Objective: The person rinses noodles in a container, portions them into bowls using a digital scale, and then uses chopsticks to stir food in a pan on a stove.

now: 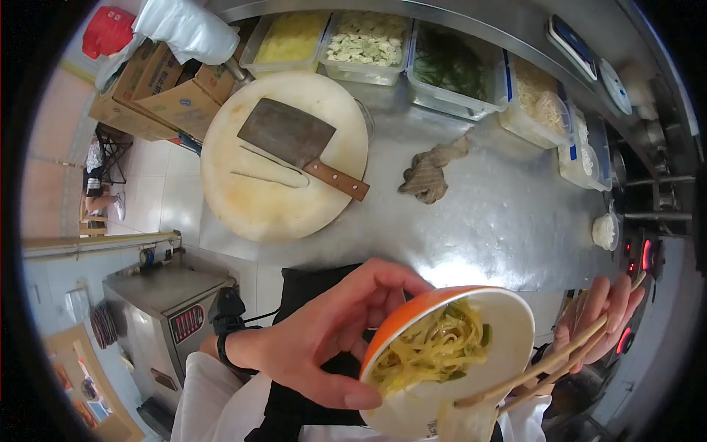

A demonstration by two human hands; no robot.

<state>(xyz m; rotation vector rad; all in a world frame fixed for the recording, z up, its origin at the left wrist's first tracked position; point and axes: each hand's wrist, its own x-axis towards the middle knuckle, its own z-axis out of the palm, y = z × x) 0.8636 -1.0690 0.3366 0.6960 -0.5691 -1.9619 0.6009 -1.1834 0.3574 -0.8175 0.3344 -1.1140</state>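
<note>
My left hand [324,331] is wrapped round the side of a tilted bowl [508,317], orange outside and white inside, thumb at the rim. Yellow shreds with green strips [434,346], like cooked shredded potato, lie in it. At the right, my right hand [600,320] is closed round wooden chopsticks [563,361]. Their tips reach over the bowl's lower part, where a pale, translucent piece [468,421] hangs at the near edge. What this piece is stays unclear.
A cleaver [287,132] lies on a round chopping board [236,210], beside a dark cloth [434,169] on the steel counter [486,228]. Tubs of shredded food [368,44] line the back under a shelf. Cardboard boxes [173,96] stand left; a seated person's leg [103,200] shows beyond.
</note>
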